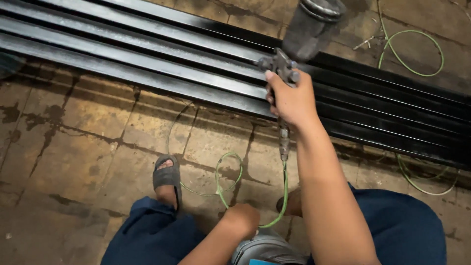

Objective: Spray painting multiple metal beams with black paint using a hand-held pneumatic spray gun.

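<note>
Nearest item: grey rounded container (265,248) at the bottom edge of view, between the knees; left hand (241,219) rests on its top, fingers curled over it, grip not discernible.
Right hand: right hand (290,98) clamped around the grip of a grey spray gun (282,73), arm extended forward.
Spray gun: upright, metal cup (309,24) mounted on top, body held above the near edge of the black metal bars (196,64).
Hose: green hose (228,179) joins the base of the gun handle, loops on the floor (73,147) between the feet; further loops lie beyond the bars.
Bars: long, parallel, laid side by side on the floor, running left to right; surfaces black and glossy.
Footwear: grey sandal (167,176) on the left foot, beside the hose loop.
Floor: stained brown slabs with dark cracks.
</note>
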